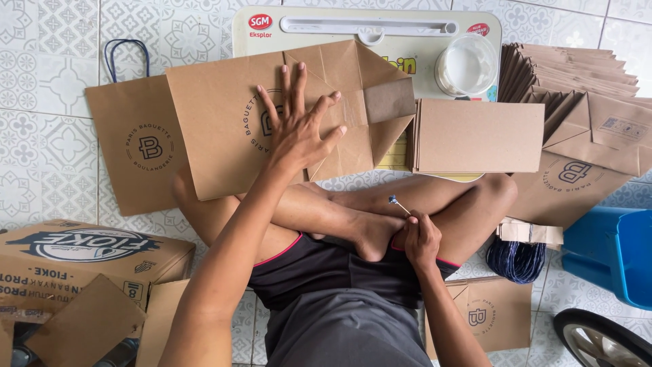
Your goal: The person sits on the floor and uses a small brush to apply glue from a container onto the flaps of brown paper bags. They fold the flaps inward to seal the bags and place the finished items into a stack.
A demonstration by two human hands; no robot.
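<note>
**Glued flap may lift or smear**

Head view: the left hand (297,129), fingers spread flat, presses a folded brown bag (224,129) on the lap table (435,58). The right hand (420,239), closed around a thin brush (399,204), rests on the lap. Uneven pressure could let the fold (380,109) spring open; the glue tub (466,66) could tip

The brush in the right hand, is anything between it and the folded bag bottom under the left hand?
Nothing visible blocks it. The right hand holds the brush above the crossed legs; the bag, pressed flat by the left hand, lies just beyond the knees.
</note>
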